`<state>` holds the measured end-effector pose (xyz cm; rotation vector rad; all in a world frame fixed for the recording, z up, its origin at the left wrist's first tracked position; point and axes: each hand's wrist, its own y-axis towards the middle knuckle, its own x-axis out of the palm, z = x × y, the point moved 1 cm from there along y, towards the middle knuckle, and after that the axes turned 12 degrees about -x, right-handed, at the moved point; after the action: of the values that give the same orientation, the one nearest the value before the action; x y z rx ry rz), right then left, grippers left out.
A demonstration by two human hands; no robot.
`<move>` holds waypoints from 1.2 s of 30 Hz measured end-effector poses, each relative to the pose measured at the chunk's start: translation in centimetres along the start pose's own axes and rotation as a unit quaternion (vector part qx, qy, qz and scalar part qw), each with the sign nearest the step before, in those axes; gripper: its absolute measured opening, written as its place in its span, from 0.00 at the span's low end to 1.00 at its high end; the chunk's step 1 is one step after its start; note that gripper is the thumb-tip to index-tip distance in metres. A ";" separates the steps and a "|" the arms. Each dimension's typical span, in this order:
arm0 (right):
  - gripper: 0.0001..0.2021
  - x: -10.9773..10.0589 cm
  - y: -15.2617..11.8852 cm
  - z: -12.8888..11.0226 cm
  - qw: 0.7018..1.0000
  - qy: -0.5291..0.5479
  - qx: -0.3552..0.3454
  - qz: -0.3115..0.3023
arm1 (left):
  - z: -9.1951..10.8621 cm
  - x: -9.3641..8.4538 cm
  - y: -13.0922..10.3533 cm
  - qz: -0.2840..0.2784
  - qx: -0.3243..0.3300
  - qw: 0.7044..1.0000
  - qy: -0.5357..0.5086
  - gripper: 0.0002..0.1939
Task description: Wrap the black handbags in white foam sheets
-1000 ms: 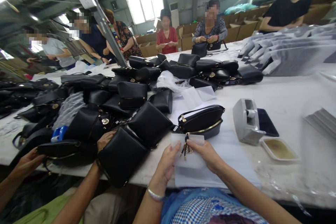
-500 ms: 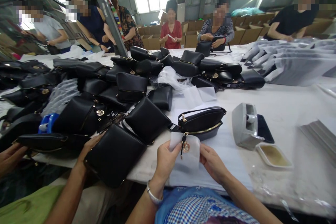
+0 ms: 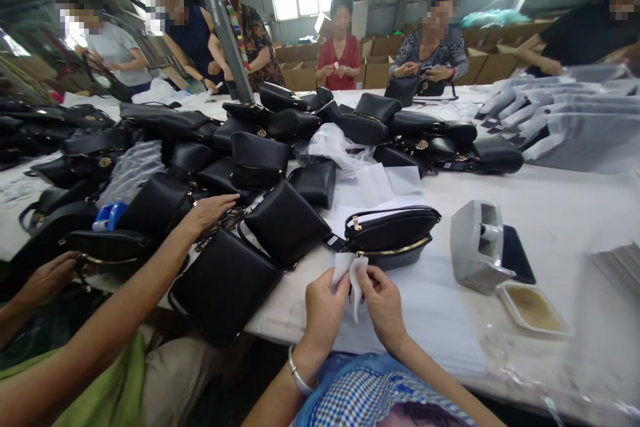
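Note:
My left hand [image 3: 324, 303] pinches one side of a small sheet of white tissue paper [image 3: 343, 267]. At the other side, my right hand [image 3: 384, 303] grips the folded edge of the same sheet. The paper wraps around the zipper charm, which it now mostly hides. Just beyond my fingers lies a black handbag [image 3: 393, 233] with a gold zipper and a thin handle. A dark tag [image 3: 334, 242] sticks out at its left end. Under the bag is a larger white sheet [image 3: 435, 313].
Black bags [image 3: 225, 287] are heaped to the left and behind. A grey tape dispenser [image 3: 477, 247] and a shallow tub [image 3: 535, 309] stand on the right. A co-worker's arm [image 3: 165, 267] reaches across on the left; other people stand across the table.
My right hand has moved left, folding the tissue over the round gold charm that showed before. The neighbour's right hand has reached forward over the bags.

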<state>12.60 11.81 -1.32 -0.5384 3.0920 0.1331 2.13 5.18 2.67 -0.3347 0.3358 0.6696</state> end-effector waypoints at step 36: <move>0.21 -0.8 0.2 -1.7 0.986 -0.101 -0.097 -0.091 | -2.1 -0.1 -1.1 -0.073 0.173 0.979 0.079 0.31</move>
<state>13.32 12.12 0.38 -0.7585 2.8327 0.4596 2.37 3.46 1.05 -0.0791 0.5645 0.4297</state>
